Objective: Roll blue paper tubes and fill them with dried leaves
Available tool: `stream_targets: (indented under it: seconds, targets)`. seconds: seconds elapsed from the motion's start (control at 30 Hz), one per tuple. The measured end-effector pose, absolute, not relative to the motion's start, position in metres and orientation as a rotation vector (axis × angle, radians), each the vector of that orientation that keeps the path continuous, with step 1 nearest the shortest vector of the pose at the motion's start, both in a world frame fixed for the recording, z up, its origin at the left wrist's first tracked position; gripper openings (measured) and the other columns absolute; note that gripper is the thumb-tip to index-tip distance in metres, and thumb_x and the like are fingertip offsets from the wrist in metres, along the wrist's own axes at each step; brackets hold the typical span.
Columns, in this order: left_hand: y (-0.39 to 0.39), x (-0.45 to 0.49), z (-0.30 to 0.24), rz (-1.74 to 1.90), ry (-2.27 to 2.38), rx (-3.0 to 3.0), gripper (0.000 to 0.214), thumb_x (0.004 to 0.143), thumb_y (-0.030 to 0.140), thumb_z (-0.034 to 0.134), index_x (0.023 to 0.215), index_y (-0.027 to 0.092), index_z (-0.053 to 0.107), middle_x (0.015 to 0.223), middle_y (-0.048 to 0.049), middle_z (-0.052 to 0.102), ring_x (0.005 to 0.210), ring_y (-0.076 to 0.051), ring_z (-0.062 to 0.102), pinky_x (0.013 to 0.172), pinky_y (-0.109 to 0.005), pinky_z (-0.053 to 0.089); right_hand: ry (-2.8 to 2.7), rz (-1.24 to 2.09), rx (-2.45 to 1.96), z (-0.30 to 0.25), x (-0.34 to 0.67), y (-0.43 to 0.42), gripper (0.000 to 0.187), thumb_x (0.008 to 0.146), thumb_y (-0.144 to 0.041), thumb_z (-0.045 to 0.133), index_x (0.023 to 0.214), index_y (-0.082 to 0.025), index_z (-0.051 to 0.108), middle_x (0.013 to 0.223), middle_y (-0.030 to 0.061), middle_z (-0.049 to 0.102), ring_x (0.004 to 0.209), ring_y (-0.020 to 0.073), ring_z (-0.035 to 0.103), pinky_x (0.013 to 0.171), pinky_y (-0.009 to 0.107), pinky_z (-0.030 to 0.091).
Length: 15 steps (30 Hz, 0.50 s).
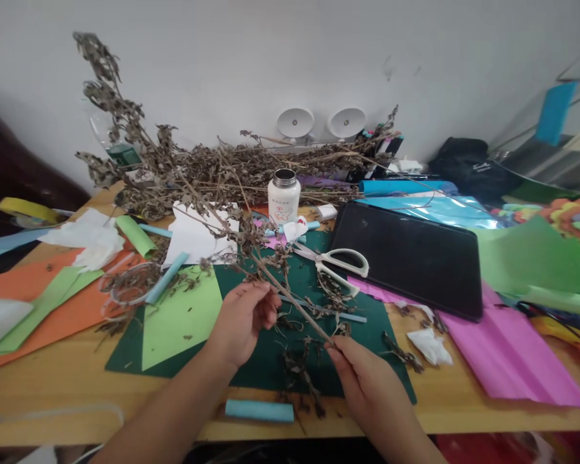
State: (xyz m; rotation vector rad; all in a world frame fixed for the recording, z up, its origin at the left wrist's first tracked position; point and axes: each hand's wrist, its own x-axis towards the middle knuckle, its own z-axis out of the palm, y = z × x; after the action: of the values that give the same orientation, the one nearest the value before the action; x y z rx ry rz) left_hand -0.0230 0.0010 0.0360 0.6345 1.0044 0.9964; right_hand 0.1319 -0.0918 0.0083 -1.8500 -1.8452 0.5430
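Over the green mat [263, 368] slants a dry stalk [299, 307], the right hand [367, 374] closed on its near end; the left hand [244, 322] half-curls farther up, gripping or not I can't tell.

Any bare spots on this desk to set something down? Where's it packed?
Bare tabletop: front right, between green cutting mat and pink paper; front left, between mat and orange paper. Crowded: the back, heaped with dried plants; the mat's middle, around left hand, right hand, dried stem, scissors, leaf litter.
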Motion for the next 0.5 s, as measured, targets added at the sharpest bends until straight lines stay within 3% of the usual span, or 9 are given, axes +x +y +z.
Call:
stream_targets:
  seconds: [0.27, 0.37, 0.5]
  targets:
    - [-0.023, -0.013, 0.030, 0.820, 0.966, 0.576, 0.013, 0.066, 0.022, 0.050, 0.059, 0.015, 0.042, 0.048, 0.0064, 0.043, 0.033, -0.003, 0.036, 0.035, -0.016, 0.026, -1.421, 0.488, -1.917, 0.016, 0.148, -0.088, 0.028, 0.083, -0.036, 0.030, 0.076, -0.019, 0.052, 0.053, -0.0014, 0.053, 0.046, 0.0121, 0.051, 0.043, 0.021, 0.038]
    - [-0.021, -0.027, 0.032, 0.676, 1.069, 0.875, 0.017, 0.069, 0.030, 0.047, 0.060, 0.016, 0.043, 0.048, 0.0057, 0.043, 0.033, -0.005, 0.037, 0.036, -0.018, 0.027, -1.341, 0.456, -1.944, 0.023, 0.165, -0.087, 0.029, 0.081, -0.039, 0.033, 0.077, -0.019, 0.054, 0.052, -0.0019, 0.049, 0.046, 0.0119, 0.048, 0.042, 0.020, 0.038]
    - [0.001, -0.056, 0.052, 0.557, 1.446, 1.679, 0.023, 0.074, 0.036, 0.042, 0.061, 0.017, 0.043, 0.054, 0.0030, 0.047, 0.048, -0.011, 0.046, 0.050, -0.023, 0.033, -1.512, 0.447, -1.941, 0.027, 0.175, -0.090, 0.028, 0.079, -0.038, 0.036, 0.077, -0.020, 0.057, 0.058, -0.0002, 0.055, 0.052, 0.0133, 0.052, 0.047, 0.021, 0.041]
